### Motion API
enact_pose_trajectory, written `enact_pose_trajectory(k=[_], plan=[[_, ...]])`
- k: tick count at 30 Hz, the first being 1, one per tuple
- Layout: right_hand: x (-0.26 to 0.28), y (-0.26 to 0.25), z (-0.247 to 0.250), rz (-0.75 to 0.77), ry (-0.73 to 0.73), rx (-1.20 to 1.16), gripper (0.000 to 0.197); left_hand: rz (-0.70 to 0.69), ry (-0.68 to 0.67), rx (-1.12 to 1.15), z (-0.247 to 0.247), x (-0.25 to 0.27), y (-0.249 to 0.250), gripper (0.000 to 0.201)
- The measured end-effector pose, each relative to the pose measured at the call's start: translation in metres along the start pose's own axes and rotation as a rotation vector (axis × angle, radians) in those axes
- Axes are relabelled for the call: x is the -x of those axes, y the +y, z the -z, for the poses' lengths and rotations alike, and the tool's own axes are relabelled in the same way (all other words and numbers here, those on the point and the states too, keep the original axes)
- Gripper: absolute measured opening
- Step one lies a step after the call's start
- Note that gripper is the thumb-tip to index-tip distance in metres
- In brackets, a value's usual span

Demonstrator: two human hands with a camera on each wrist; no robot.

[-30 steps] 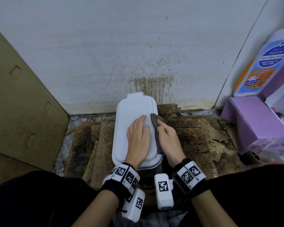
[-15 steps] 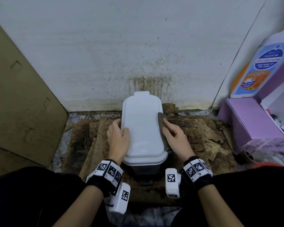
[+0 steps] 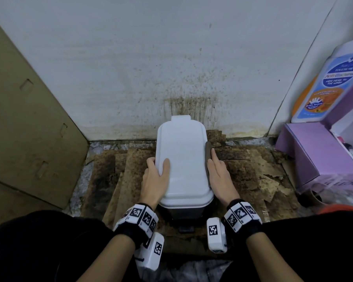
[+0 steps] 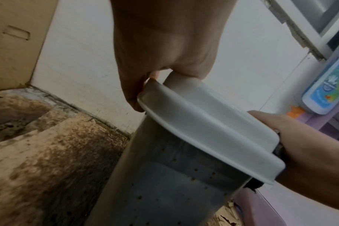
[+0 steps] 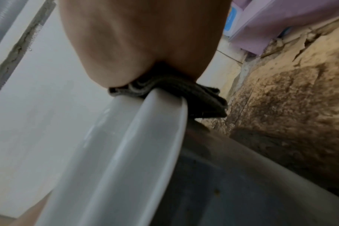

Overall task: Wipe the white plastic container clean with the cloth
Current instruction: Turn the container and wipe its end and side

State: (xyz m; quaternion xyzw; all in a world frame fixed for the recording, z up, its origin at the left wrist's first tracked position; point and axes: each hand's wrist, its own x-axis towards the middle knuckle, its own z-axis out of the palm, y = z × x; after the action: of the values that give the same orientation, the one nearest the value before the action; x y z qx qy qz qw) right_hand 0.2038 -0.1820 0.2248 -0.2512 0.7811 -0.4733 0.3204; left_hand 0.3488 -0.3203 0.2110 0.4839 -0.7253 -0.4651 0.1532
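The white plastic container (image 3: 181,159) is a bin with a white lid standing on the floor against the wall. My left hand (image 3: 159,165) grips the lid's left edge, thumb on top and fingers curled over the side; the left wrist view shows this hand (image 4: 145,85) clamped on the rim (image 4: 213,130). My right hand (image 3: 213,161) holds a dark grey cloth (image 3: 207,151) against the lid's right edge, index finger stretched along it. In the right wrist view the bunched cloth (image 5: 184,94) sits between my palm and the lid rim (image 5: 126,152).
A stained wall (image 3: 171,58) stands right behind the bin. Soiled cardboard sheets (image 3: 253,169) cover the floor. A cardboard panel (image 3: 29,129) closes the left side. At the right are a purple box (image 3: 314,155) and a large wash bottle (image 3: 334,82).
My left hand slid off the lid's top to grip its left edge. My right hand carried the cloth from the top of the lid down onto the right edge.
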Motion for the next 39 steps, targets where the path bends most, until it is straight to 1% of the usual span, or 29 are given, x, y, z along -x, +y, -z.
enact_pose_trajectory(k=[7,13,15,18,21,24,26,28,29,31,33,35,37,39], plan=[[0.0,0.012,-0.008,0.005,0.082,-0.061,0.055,-0.057,-0.039,-0.02,0.006,0.002,0.004,0.039],[0.021,0.017,-0.032,0.011,0.296,-0.153,0.055,-0.142,-0.116,-0.052,0.022,-0.002,0.016,0.034],[0.028,0.019,-0.045,0.018,0.357,-0.161,0.056,-0.144,-0.143,-0.044,0.027,-0.008,0.016,0.035],[0.034,0.02,-0.056,0.021,0.392,-0.166,0.055,-0.138,-0.153,-0.054,0.029,-0.014,0.014,0.036],[0.032,0.022,-0.058,0.053,0.384,-0.156,0.053,-0.142,-0.13,-0.079,0.027,-0.015,0.011,0.042],[0.026,0.024,-0.057,0.095,0.353,-0.174,0.05,-0.143,-0.09,-0.107,0.025,-0.016,0.006,0.052],[0.018,0.023,-0.055,0.096,0.335,-0.178,0.049,-0.139,-0.038,-0.136,0.025,-0.015,0.005,0.049],[0.006,0.02,-0.048,0.105,0.32,-0.169,0.049,-0.125,0.039,-0.192,0.025,-0.011,0.006,0.04],[0.0,0.019,-0.043,0.103,0.303,-0.165,0.05,-0.093,0.083,-0.205,0.024,-0.009,0.005,0.038],[-0.015,0.014,-0.03,0.078,0.271,-0.154,0.051,-0.028,0.148,-0.172,0.021,-0.003,0.001,0.041],[-0.034,0.008,-0.015,0.061,0.239,-0.126,0.054,0.024,0.159,-0.143,0.017,0.005,-0.003,0.047],[-0.053,0.003,0.0,0.041,0.195,-0.096,0.059,0.062,0.149,-0.171,0.015,0.012,-0.004,0.052],[-0.071,0.0,0.01,0.026,0.128,-0.054,0.063,0.105,0.13,-0.184,0.011,0.018,-0.005,0.062],[-0.085,-0.007,0.019,-0.006,0.075,-0.037,0.066,0.158,0.119,-0.14,0.008,0.024,-0.007,0.071]])
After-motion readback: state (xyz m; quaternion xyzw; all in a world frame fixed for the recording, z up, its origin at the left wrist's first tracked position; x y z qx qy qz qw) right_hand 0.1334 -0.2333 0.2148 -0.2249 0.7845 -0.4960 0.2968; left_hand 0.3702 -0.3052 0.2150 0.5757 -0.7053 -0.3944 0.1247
